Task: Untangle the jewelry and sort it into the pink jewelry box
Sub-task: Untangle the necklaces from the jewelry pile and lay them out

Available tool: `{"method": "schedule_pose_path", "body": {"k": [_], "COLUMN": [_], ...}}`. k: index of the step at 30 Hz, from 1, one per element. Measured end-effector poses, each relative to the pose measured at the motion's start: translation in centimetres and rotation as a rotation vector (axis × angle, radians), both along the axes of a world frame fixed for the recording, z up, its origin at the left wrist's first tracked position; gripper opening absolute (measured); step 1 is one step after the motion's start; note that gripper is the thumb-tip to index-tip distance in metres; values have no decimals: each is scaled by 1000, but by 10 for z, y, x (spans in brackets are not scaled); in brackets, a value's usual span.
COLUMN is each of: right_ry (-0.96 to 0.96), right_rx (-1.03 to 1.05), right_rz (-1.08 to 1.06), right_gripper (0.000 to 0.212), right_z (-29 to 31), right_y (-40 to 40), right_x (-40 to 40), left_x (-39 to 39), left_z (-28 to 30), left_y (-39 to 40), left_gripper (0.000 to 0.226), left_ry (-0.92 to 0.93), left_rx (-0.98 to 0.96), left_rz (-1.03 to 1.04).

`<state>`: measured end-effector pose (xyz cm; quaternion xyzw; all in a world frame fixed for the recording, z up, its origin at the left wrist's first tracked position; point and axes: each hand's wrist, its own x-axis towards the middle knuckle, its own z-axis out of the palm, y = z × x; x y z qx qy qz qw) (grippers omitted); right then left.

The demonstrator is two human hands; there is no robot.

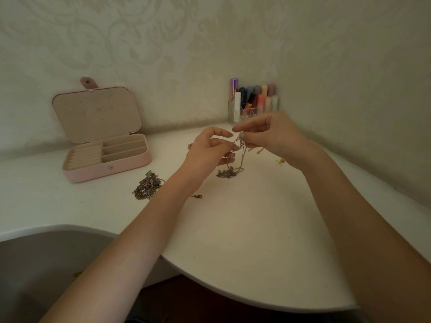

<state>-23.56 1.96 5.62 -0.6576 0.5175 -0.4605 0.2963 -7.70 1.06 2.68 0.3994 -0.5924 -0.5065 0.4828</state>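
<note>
Beneath both sets of fingers, the white table (pixel 233 217) is lying broad. Left of the fingers and well apart, the pink jewelry box (pixel 106 157) is sitting open. Below-left of them, a tangled heap (pixel 147 186) is waiting. The left hand (pixel 207 150) and right hand (pixel 270 134) are pinching one chain (pixel 241 157) between them, fingertips clamped on its knot; its length is hanging straight down, pooling on the table.

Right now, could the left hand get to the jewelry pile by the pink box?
Probably yes. The pile lies on open table just left of the left forearm, with nothing over it. But the left hand and right hand both pinch the chain, so it must let go first.
</note>
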Motion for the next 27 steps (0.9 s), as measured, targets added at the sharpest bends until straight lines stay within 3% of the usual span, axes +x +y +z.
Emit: {"method": "schedule_pose_path", "body": {"k": [7, 12, 16, 21, 27], "right_ry": [-18, -38, -66, -116, -146], "right_rx": [-9, -20, -6, 20, 58], "right_rz": [-5, 27, 52, 42, 28], "right_gripper": [18, 19, 17, 11, 12], "right_z": [3, 3, 4, 5, 7], "right_y": [3, 5, 5, 6, 9], "right_x": [0, 2, 2, 1, 2], "left_x": [-1, 0, -1, -1, -3], "left_z": [-3, -2, -3, -3, 1], "left_y": [-3, -1, 0, -3, 0], "left_gripper": [21, 4, 5, 11, 10], "left_ry": [-132, -188, -205, -192, 13], "left_rx": [-59, -115, -147, -122, 20], "left_rz": [-7, 3, -5, 7, -88]}}
